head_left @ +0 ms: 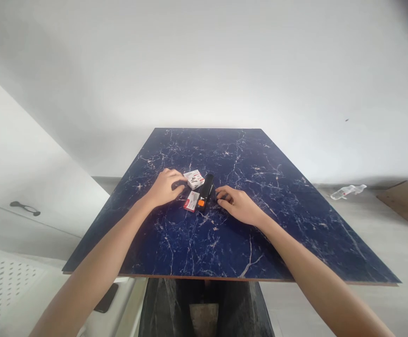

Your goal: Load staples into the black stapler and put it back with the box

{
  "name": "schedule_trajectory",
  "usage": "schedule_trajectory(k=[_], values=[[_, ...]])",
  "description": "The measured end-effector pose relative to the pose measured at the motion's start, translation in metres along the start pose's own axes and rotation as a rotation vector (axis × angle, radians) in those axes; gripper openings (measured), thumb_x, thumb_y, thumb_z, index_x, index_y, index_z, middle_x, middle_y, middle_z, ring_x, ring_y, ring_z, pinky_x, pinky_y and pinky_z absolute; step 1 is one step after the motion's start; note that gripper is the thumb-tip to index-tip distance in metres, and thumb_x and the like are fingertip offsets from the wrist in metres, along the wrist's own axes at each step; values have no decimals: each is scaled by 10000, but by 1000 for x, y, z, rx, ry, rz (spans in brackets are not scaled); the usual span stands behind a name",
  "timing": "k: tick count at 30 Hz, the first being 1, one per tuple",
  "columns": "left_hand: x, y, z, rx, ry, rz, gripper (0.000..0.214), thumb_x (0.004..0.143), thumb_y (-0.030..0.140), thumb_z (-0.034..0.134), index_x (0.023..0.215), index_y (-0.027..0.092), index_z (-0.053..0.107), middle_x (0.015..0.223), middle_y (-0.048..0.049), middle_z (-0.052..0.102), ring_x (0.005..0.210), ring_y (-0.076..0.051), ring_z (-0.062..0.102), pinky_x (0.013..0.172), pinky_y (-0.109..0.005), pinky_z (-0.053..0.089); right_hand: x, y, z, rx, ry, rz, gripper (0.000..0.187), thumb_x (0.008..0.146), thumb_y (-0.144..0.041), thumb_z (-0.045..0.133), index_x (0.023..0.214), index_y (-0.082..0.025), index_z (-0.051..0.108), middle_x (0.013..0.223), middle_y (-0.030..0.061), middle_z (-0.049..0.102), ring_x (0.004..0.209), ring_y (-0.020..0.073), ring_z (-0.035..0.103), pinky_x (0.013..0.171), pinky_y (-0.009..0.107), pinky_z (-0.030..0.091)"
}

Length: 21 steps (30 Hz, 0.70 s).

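Note:
A black stapler with an orange patch at its near end lies in the middle of the dark blue marble-patterned table. Left of it sits a small white and red box, and nearer to me a flat red and grey box or card. My left hand is beside the white box, thumb and fingers apart, fingertips at its left edge; whether they touch cannot be told. To the stapler's right, my right hand rests with loosely bent fingers apart, holding nothing visible.
A white cabinet with a dark handle stands at the left. Below it are a white perforated surface and a dark phone-like object. On the floor at right lie a clear plastic bottle and a cardboard box.

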<state>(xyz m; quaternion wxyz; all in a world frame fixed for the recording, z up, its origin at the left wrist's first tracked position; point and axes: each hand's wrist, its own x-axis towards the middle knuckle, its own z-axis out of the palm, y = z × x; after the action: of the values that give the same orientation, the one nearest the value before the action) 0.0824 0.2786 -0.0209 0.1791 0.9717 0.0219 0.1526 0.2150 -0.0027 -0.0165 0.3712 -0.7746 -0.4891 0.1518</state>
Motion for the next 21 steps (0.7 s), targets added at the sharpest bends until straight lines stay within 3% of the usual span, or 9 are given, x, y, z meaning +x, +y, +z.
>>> schedule_trajectory(k=[3,8,11,14,17,19,21], values=[[0,0,1,10,21,-27,457,889,362,595,1334,260,614,1392,-79,559,1268,-317,465,1082,-523,349,0,-1,1,-14,-6,-6,302,899,-244,564,1197,-248,613,1040,34,730,757,165,672,733,317,522],[-1,11,6,-20,-43,48,305,922,370,555,1163,265,710,1110,-61,687,1124,-280,555,1030,-480,407,-1,-1,4,-11,30,1,401,900,-260,574,1299,-256,536,1118,51,705,731,162,658,735,337,534],[2,14,10,-35,-1,69,429,909,409,593,1315,275,627,1375,-77,573,1297,-311,467,1108,-499,352,-3,-4,8,-17,59,-17,533,900,-319,600,1407,-263,448,1252,91,643,818,190,673,807,385,550],[7,9,14,-57,-49,38,547,915,465,592,1432,302,520,1587,-67,349,1448,-353,300,1167,-545,268,-4,-13,18,-34,92,-82,759,858,-438,670,1515,-271,328,1481,140,454,1145,285,615,950,459,521],[9,2,15,-69,-123,49,422,947,407,534,1351,299,593,1546,-56,419,1441,-327,330,1175,-533,275,0,-21,32,-86,128,-116,1004,756,-522,767,1572,-291,230,1637,143,152,1446,373,314,1114,533,385],[10,2,16,-66,-113,61,386,925,330,536,1297,274,622,1527,-65,444,1431,-317,349,1169,-530,292,5,-23,39,-127,123,-119,1003,729,-499,793,1561,-309,267,1660,123,15,1484,388,221,1153,549,323],[13,4,17,-53,-94,59,427,889,268,536,1311,251,597,1548,-82,417,1440,-328,337,1164,-556,284,9,-22,41,-145,102,-134,921,726,-432,799,1521,-311,351,1658,112,-15,1470,381,261,1149,534,337]])
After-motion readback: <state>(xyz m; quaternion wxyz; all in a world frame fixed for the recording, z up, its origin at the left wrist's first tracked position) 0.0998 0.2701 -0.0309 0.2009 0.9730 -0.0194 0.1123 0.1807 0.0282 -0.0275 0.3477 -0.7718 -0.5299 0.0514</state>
